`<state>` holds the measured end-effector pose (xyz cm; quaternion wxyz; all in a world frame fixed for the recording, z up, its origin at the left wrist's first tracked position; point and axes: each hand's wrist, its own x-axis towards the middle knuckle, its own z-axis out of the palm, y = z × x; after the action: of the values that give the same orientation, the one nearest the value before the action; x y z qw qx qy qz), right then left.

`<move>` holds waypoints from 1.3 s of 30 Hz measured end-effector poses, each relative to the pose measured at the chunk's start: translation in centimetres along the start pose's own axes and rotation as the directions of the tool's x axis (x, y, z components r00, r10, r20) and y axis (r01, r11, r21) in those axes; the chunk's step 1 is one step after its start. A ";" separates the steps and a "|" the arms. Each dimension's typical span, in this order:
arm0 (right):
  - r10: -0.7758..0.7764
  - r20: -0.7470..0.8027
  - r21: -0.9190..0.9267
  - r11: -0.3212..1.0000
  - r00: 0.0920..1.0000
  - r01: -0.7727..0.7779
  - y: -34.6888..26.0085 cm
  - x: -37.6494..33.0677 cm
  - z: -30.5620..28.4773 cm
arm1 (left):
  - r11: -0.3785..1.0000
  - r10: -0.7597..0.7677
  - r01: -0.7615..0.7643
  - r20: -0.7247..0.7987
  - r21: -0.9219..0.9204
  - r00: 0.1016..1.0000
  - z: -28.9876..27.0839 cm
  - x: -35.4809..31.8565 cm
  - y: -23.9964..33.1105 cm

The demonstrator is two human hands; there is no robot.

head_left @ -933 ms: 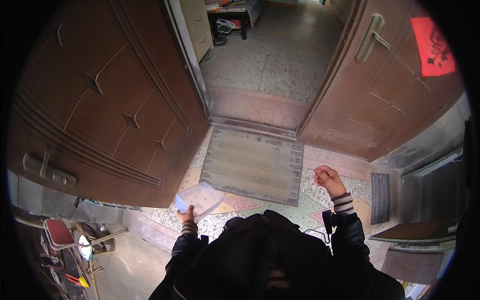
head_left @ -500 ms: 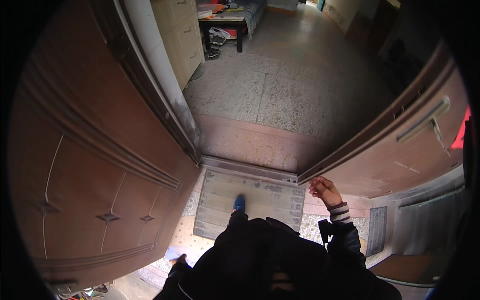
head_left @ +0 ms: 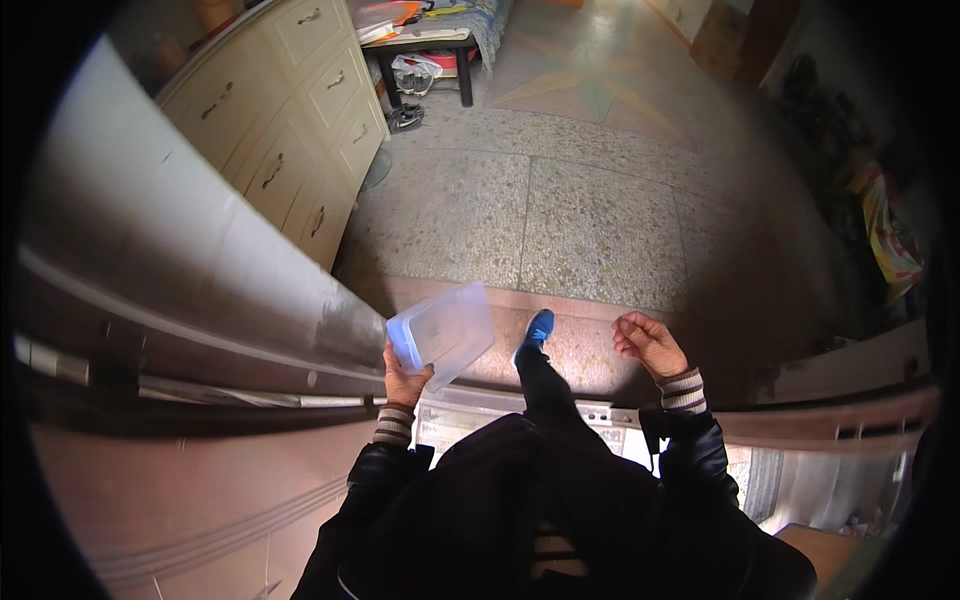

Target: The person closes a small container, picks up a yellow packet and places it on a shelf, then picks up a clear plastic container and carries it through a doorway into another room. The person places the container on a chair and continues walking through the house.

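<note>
My left hand point(head_left: 406, 378) grips a clear plastic box point(head_left: 452, 335) with a bluish end by that end, fingers and thumb closed on it. The box is tilted, held above the door sill beside the white door jamb point(head_left: 200, 220), and no contents show through its cloudy walls. Off to the right, my right hand point(head_left: 648, 345) hovers over the shadowed floor with its fingers curled in; nothing shows in them. My blue shoe point(head_left: 540, 327) rests on the pinkish threshold strip point(head_left: 590, 350) between the two hands.
A cream drawer cabinet point(head_left: 285, 130) stands along the left wall inside. Farther in is a dark-legged table point(head_left: 465, 75) with shoes and bags beneath. Brown door panels flank me, and a colourful bag point(head_left: 888, 235) lies in the dark at right. Speckled floor point(head_left: 600, 215) stretches ahead.
I have stepped forward from the doormat onto the threshold. My left hand has come up from low at the left, bringing the plastic box into full view. My right hand stays curled.
</note>
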<state>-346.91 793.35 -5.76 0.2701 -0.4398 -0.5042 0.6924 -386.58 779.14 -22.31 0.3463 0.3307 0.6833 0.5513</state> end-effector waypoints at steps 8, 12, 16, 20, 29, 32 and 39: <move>0.094 -0.120 -0.004 0.995 0.988 -0.095 -5.0 21.5 -9.3 | 0.914 -0.401 0.405 -0.105 0.014 0.910 6.1 19.5 -0.7; 0.072 -0.197 -0.001 0.997 0.978 -0.074 -9.2 27.8 -15.9 | 0.686 -0.690 0.722 -0.391 -0.086 0.609 6.4 25.8 -4.3; 0.151 -0.340 -0.030 0.985 0.928 -0.171 -11.3 35.1 -21.9 | 0.736 -0.598 0.665 -0.581 -0.125 0.553 5.0 30.3 -9.0; 0.253 -0.412 0.146 0.967 0.875 -0.211 -10.0 41.5 -27.9 | 0.316 -0.681 0.946 -0.678 0.067 0.276 5.3 37.1 -11.6; 0.321 -0.593 0.249 0.945 0.738 -0.211 -14.2 58.3 -38.0 | 0.670 -0.604 0.732 -0.483 0.124 0.634 23.4 70.1 -7.7; 0.316 -0.594 0.249 0.947 0.740 -0.205 -17.4 62.8 -40.9 | 0.776 -0.412 0.457 -0.199 0.434 0.889 35.8 84.1 0.7; 0.288 -0.632 0.222 0.957 0.719 -0.188 -22.3 77.3 -52.6 | 0.977 -0.039 -0.006 0.205 0.212 0.978 60.4 102.4 14.5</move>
<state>-338.19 888.51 -16.45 0.3693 -0.6959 -0.2653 0.5558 -390.41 898.68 -28.43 0.3832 0.4157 0.7007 0.4351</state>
